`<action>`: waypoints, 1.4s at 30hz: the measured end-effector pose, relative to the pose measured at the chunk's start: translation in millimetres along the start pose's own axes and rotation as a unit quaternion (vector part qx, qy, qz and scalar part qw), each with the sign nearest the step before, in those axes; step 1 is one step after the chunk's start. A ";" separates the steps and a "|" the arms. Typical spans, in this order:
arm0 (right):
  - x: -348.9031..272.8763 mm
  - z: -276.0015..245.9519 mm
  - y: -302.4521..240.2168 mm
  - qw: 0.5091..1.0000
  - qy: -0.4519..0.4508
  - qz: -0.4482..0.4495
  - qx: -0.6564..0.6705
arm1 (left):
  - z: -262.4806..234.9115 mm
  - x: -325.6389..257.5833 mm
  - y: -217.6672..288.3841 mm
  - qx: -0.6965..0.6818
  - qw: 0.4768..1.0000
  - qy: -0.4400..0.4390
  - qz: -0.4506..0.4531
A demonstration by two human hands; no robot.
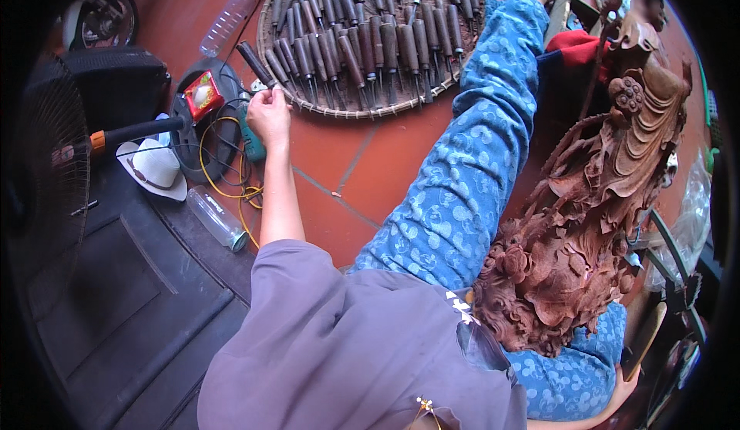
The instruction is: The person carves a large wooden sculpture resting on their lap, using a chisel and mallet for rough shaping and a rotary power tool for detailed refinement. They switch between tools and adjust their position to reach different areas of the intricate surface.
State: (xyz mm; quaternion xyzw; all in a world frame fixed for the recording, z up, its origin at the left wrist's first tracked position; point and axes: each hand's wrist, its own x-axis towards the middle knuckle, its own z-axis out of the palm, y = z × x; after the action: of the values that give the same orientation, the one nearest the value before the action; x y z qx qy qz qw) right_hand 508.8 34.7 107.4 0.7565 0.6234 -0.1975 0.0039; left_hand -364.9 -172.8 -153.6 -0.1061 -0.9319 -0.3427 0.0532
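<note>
My left hand point(270, 118) reaches to the near left rim of a round woven tray point(339, 112). Its fingers are pinched at the lower end of a dark-handled carving chisel point(255, 63), whose handle points up and left. Several more chisels point(385, 45) with dark wooden handles lie packed in the tray. At the lower right, my right hand point(623, 388) is closed around a pale wooden stick-like piece point(649, 336); its far end and kind are unclear. Between my blue-trousered legs leans a large reddish-brown wood carving point(578, 268) with draped folds and flower shapes.
A clear plastic bottle point(229, 20) lies left of the tray. Nearer are a red box point(203, 95), a green power tool point(252, 133), yellow cable point(212, 176), a white hat point(156, 166) and another bottle point(216, 218). A fan point(46, 168) and black seat point(116, 299) stand left.
</note>
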 end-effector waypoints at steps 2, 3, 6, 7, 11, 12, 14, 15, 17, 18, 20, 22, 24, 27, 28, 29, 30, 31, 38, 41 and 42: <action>-0.7 3.0 -1.3 1.000 0.009 -0.008 -0.001 | -7.1 0.0 10.8 0.010 1.000 -0.015 -0.004; -0.3 1.9 -3.7 1.000 0.009 -0.010 -0.017 | -6.0 -0.3 9.9 0.004 0.999 -0.034 -0.006; -1.0 4.2 -15.9 1.000 -0.001 -0.006 -0.026 | 11.4 -10.0 11.7 -0.039 0.995 -0.090 -0.009; 0.8 3.3 -22.2 1.000 -0.006 -0.004 -0.026 | 19.1 -18.1 15.7 -0.042 0.993 -0.108 -0.025; -0.9 3.0 -27.7 1.000 -0.009 0.005 -0.020 | 58.0 -40.8 18.9 -0.018 0.988 -0.153 -0.034; -2.4 2.7 -26.1 1.000 -0.006 0.008 -0.009 | 65.5 -44.7 20.8 0.002 0.987 -0.158 -0.024; -4.5 2.1 -21.1 1.000 -0.001 0.010 0.014 | 74.5 -50.9 23.3 -0.017 0.981 -0.188 -0.049; -3.5 2.6 -21.6 1.000 -0.003 0.006 0.003 | 75.3 -51.7 25.0 -0.017 0.980 -0.192 -0.054; -1.7 2.5 -24.7 1.000 -0.013 0.012 0.001 | 73.5 -52.5 27.5 -0.020 0.985 -0.168 -0.043; -0.9 2.2 -26.4 1.000 -0.018 0.014 0.000 | 72.7 -53.8 28.5 -0.003 0.993 -0.120 0.012; -1.8 3.1 -32.8 1.000 -0.009 0.013 -0.022 | 68.5 -59.0 42.0 0.033 0.992 -0.023 0.122; -6.7 2.5 -33.9 0.999 -0.001 0.020 -0.038 | 71.8 -69.4 64.4 -0.031 0.987 -0.113 0.107; -8.8 0.9 -34.7 0.998 0.001 0.033 -0.048 | 87.6 -80.3 74.7 -0.061 0.978 -0.187 0.073; -2.6 2.7 -43.4 0.999 -0.016 0.032 -0.032 | 99.7 -93.5 87.8 -0.035 0.972 -0.224 0.063; -2.7 3.8 -45.5 0.999 -0.016 0.028 -0.024 | 104.1 -98.1 91.6 -0.045 0.970 -0.229 0.068; -2.5 5.5 -47.6 1.000 -0.011 0.017 -0.014 | 106.7 -103.4 95.0 -0.043 0.969 -0.231 0.075; -2.5 7.2 -48.6 1.000 -0.005 0.008 -0.003 | 108.1 -108.9 102.0 -0.040 0.968 -0.235 0.083; -2.0 7.1 -46.7 1.000 -0.003 0.004 -0.004 | 107.5 -116.5 109.6 -0.082 0.963 -0.250 0.064; -1.8 8.4 -20.3 1.000 -0.005 -0.003 0.012 | 53.8 -241.4 208.7 -0.035 0.894 -0.310 0.322; 4.8 6.5 -15.3 1.000 -0.005 -0.007 0.018 | 56.6 -239.0 214.4 0.029 0.894 -0.298 0.335; 7.1 6.3 -13.4 1.000 -0.001 -0.017 0.008 | 58.0 -237.0 215.3 0.029 0.897 -0.295 0.328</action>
State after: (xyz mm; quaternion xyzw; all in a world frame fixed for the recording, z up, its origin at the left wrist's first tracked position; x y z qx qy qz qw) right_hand 495.3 42.8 102.7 0.7458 0.6344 -0.2033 -0.0048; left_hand -85.7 -13.5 -103.3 -0.5003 -0.8268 -0.2318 -0.1113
